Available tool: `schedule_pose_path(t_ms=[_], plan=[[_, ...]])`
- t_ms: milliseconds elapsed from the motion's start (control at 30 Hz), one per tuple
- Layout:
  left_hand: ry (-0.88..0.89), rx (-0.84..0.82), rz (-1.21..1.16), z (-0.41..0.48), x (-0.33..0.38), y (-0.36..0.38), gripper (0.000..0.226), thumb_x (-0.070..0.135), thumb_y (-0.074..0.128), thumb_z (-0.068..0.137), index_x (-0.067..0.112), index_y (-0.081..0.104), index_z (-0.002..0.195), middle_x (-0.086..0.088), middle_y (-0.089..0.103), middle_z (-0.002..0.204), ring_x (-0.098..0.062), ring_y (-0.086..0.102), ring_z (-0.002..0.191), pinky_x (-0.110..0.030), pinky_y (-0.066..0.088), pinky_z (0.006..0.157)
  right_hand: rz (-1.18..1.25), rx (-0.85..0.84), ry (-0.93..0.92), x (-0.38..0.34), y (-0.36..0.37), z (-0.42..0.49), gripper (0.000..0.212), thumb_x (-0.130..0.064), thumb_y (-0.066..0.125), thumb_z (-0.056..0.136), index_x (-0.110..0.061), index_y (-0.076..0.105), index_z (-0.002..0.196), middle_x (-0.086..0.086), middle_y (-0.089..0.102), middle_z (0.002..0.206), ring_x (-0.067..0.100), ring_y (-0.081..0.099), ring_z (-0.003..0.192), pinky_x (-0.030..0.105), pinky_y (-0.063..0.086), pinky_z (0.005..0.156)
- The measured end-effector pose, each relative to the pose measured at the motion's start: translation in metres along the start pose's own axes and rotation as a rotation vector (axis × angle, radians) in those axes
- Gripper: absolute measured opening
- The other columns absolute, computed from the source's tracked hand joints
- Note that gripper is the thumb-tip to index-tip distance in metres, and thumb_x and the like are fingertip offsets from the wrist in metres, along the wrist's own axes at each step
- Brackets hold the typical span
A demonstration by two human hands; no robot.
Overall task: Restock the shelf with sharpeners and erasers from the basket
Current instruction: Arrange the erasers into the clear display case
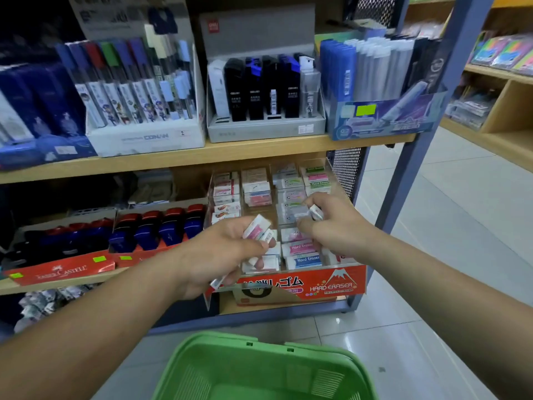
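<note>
Green basket (259,368) lowest; left grip (225,255) clutches several erasers (257,228); right grip (337,226) pinches single eraser (315,212) above display tray (331,281).

I see a bright green basket (225,340) with slotted walls at bottom centre, white erasers (302,248) sleeved in pink and blue mid-frame above a red display front (317,280) printed with a snow-capped mountain, and dark blue, red-topped sharpeners (173,229) at left on a pale wood shelf (230,153).

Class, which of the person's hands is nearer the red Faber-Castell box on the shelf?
Left. The left hand, gripping erasers, is to the right of the Faber-Castell box; the right hand, pinching an eraser, is farther right, over the eraser display.
</note>
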State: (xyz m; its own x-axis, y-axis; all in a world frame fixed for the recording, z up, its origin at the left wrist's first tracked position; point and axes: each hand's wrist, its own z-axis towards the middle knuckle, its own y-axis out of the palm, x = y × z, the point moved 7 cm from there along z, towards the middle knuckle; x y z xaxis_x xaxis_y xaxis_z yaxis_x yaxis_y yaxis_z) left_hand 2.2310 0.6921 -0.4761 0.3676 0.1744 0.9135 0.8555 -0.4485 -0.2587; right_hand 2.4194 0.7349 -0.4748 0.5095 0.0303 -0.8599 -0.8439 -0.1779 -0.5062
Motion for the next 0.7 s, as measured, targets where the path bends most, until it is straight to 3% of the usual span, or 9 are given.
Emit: schedule_pose_path(t_ms=[67,133,200,267,333,433,533,600,700], plan=[[0.009,0.020,0.016,-0.006,-0.008,-0.002,0.015,0.017,0.057,0.105,0.018,0.069,0.114,-0.008,0.064,0.083,-0.021,0.048,0.066,-0.024,0.029,0.042,-0.036,-0.009,-0.002,-0.003,0.004,-0.002,0.010,-0.013,0.065,0.099,-0.022,0.062,0.104,-0.007,0.060,0.095,0.030,0.073,0.090,0.044,0.065,0.067],[0.022,0.050,0.022,-0.008,-0.010,-0.005,0.016,0.021,0.057,0.106,0.022,0.069,0.115,-0.006,0.068,0.086,-0.012,0.046,0.053,-0.024,0.028,0.041,-0.052,0.005,-0.015,-0.004,0.005,-0.001,0.009,-0.014,0.065,0.099,-0.021,0.063,0.103,-0.002,0.065,0.099,0.032,0.071,0.097,0.054,0.063,0.078],[0.055,0.068,-0.015,-0.009,-0.007,-0.005,0.017,0.022,0.056,0.107,0.027,0.067,0.118,0.001,0.076,0.101,-0.010,0.058,0.061,-0.025,0.030,0.041,-0.004,0.025,-0.014,-0.008,0.004,-0.003,0.010,-0.017,0.065,0.099,-0.023,0.063,0.107,0.008,0.072,0.106,0.032,0.074,0.095,0.055,0.063,0.079],[0.088,0.068,-0.044,-0.008,-0.005,-0.005,0.018,0.024,0.054,0.107,0.029,0.066,0.120,0.002,0.075,0.115,-0.016,0.066,0.082,-0.024,0.032,0.040,0.100,0.010,0.014,-0.013,0.006,-0.004,0.014,-0.018,0.065,0.100,-0.025,0.064,0.112,0.015,0.075,0.104,0.036,0.076,0.086,0.053,0.062,0.070],[0.101,0.058,-0.046,-0.006,-0.006,-0.004,0.018,0.027,0.053,0.108,0.029,0.064,0.122,-0.004,0.076,0.111,-0.027,0.061,0.085,-0.023,0.034,0.040,0.233,-0.054,0.051,-0.019,0.013,-0.006,0.018,-0.016,0.066,0.100,-0.024,0.066,0.115,0.023,0.075,0.097,0.034,0.071,0.070,0.040,0.051,0.054],[0.135,0.071,-0.047,-0.006,-0.003,-0.005,0.019,0.031,0.052,0.108,0.031,0.060,0.124,-0.015,0.075,0.093,-0.028,0.049,0.062,-0.022,0.033,0.040,0.348,-0.116,0.063,-0.029,0.025,-0.009,0.021,-0.025,0.075,0.096,-0.015,0.069,0.113,0.024,0.071,0.088,0.025,0.059,0.061,0.024,0.035,0.042],[0.191,0.136,-0.074,-0.004,0.004,-0.009,0.017,0.029,0.054,0.107,0.027,0.064,0.120,-0.016,0.075,0.092,-0.008,0.045,0.043,-0.023,0.034,0.041,0.418,-0.136,0.111,-0.031,0.029,-0.009,0.030,-0.033,0.077,0.093,-0.012,0.069,0.112,0.016,0.074,0.088,0.021,0.055,0.058,0.021,0.032,0.039],[0.222,0.160,-0.084,-0.003,0.003,-0.013,0.018,0.032,0.056,0.106,0.031,0.069,0.119,-0.012,0.075,0.094,-0.013,0.052,0.053,-0.025,0.035,0.042,0.440,-0.175,0.150,-0.030,0.031,-0.010,0.032,-0.033,0.076,0.093,-0.011,0.068,0.114,0.015,0.077,0.090,0.019,0.055,0.058,0.021,0.033,0.038],[0.232,0.130,-0.148,-0.001,0.002,-0.017,0.023,0.031,0.055,0.107,0.033,0.070,0.124,-0.006,0.076,0.106,-0.026,0.064,0.089,-0.023,0.034,0.041,0.552,-0.204,0.163,-0.028,0.036,-0.009,0.032,-0.019,0.074,0.095,-0.005,0.065,0.122,0.013,0.074,0.081,0.020,0.053,0.059,0.022,0.033,0.034]])
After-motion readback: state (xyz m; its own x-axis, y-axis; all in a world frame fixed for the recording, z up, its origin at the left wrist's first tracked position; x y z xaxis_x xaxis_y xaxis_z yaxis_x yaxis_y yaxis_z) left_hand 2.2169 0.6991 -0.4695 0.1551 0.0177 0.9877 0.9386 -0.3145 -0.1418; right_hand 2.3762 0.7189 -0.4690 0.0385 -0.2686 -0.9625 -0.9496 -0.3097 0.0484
